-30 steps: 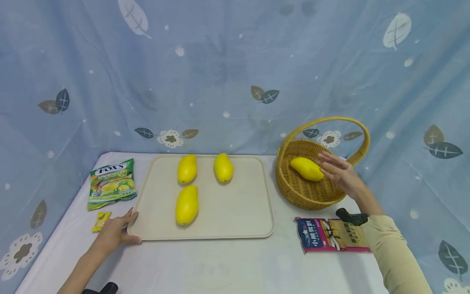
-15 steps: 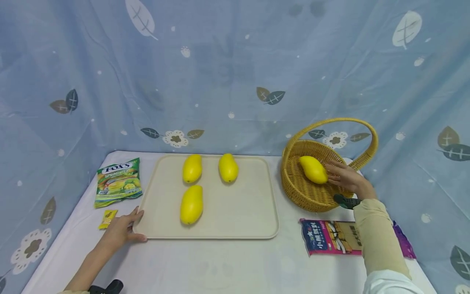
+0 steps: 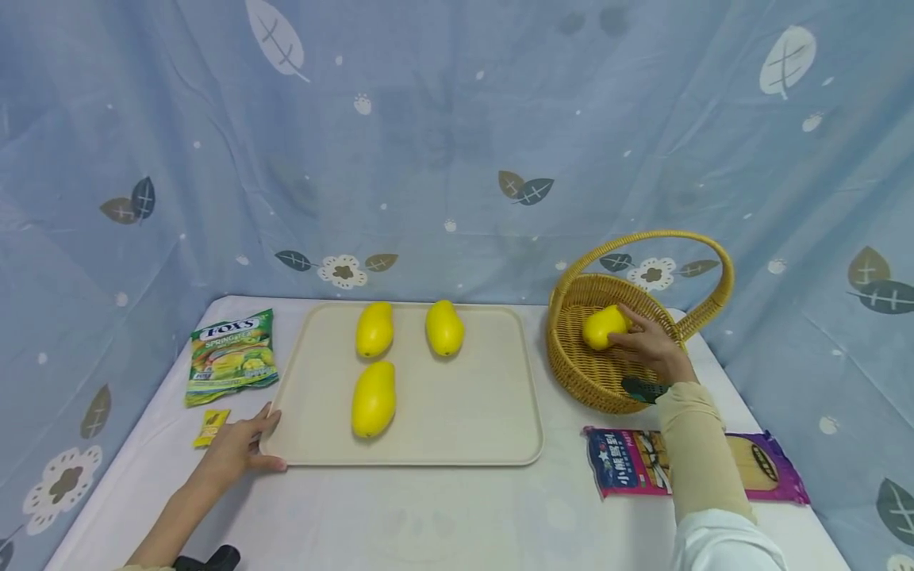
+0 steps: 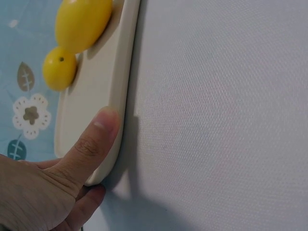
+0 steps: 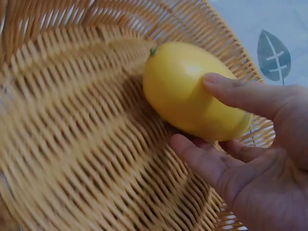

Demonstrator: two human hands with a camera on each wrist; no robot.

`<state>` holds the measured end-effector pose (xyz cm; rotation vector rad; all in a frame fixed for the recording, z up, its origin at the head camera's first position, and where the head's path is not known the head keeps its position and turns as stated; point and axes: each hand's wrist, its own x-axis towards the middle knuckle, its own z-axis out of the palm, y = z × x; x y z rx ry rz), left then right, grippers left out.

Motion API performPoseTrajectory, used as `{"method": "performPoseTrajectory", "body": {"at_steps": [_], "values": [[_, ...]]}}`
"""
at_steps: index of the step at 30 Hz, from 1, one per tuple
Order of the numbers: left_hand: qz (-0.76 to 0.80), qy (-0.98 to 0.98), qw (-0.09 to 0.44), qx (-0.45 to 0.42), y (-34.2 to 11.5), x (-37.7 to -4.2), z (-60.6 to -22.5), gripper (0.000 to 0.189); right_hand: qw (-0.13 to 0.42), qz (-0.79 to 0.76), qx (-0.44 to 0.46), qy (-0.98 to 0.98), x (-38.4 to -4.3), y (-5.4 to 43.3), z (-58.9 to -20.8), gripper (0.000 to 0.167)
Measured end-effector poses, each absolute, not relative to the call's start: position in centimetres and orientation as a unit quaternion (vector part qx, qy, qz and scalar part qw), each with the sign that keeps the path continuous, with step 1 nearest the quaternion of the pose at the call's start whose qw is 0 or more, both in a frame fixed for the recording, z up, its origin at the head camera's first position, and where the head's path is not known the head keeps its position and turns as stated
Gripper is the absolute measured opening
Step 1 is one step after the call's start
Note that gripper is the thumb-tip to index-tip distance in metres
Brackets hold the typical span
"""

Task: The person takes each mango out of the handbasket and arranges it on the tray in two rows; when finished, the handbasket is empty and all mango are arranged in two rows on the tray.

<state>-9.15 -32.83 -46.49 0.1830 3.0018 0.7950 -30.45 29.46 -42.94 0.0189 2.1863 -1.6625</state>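
In the wicker basket [image 3: 589, 392] on the right, my right hand [image 3: 651, 349] holds a yellow mango [image 3: 604, 327]. The right wrist view shows my thumb on top of this mango [image 5: 185, 89] and the fingers under its side. At the left, my left hand [image 3: 232, 452] grips the near corner of a beige tray [image 3: 464, 412]; its thumb [image 4: 91, 139] lies along the rim and other fingers wrap the corner. Three more mangoes lie on the tray: one at back left [image 3: 374, 329], one at back middle [image 3: 444, 327] and one nearer me [image 3: 374, 399].
A green FOX'S candy bag [image 3: 232, 357] and a small yellow packet [image 3: 211, 428] lie left of the tray. A noodle packet [image 3: 617, 460] lies in front of the basket, partly under my right forearm. The basket's handle [image 3: 643, 236] arches above it. A blue patterned cloth hangs behind.
My right hand has reached into the basket and taken hold of the mango, which has turned and shifted slightly. My left hand stays on the tray corner.
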Motion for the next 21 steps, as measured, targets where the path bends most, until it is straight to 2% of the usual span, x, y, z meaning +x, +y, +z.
{"method": "performPoseTrajectory", "body": {"at_steps": [11,21], "values": [[0.252,0.966,0.018,0.059,-32.7,-9.2,-46.5,0.088,0.175,-0.610,0.056,0.770,-30.4,27.6,-42.8,0.078],[0.236,0.970,0.029,0.046,-32.8,-9.2,-46.5,0.090,0.203,-0.692,0.070,0.689,-29.2,29.0,-41.9,0.078]]}}
